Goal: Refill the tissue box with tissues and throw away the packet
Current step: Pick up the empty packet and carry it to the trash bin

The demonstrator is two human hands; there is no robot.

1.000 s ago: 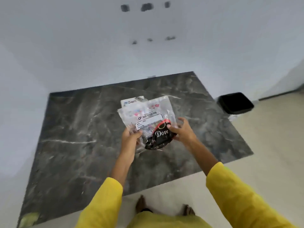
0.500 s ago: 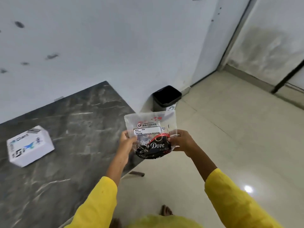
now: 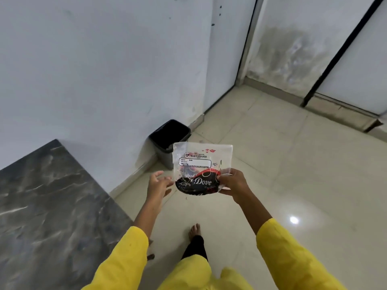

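The clear plastic packet (image 3: pixel 202 166) is held upright in the air over the floor, printed "BIG TISSUES" near the top and with a dark "Dove" patch at its lower end. It looks flat; I cannot tell whether anything is left inside. The right hand (image 3: pixel 234 182) pinches its lower right edge, thumb on the front and fingers behind. The left hand (image 3: pixel 160 183) is spread with loose fingers just beside the packet's lower left edge; whether the fingertips touch the plastic is unclear.

Beyond the packet, a dark bin (image 3: pixel 170 139) stands on the floor against the white wall (image 3: pixel 104 70), its mouth uncovered. Its inside is black and its contents cannot be made out. The packet's upper left corner overlaps the bin's near side in the view.

The dark marbled worktop (image 3: pixel 48 206) fills the lower left, its right edge running diagonally toward the person's left sleeve (image 3: pixel 123 258). Between that edge and the far doors the pale tiled floor (image 3: pixel 282 164) lies open. One bare foot (image 3: pixel 193 230) is planted on the tiles below the packet.
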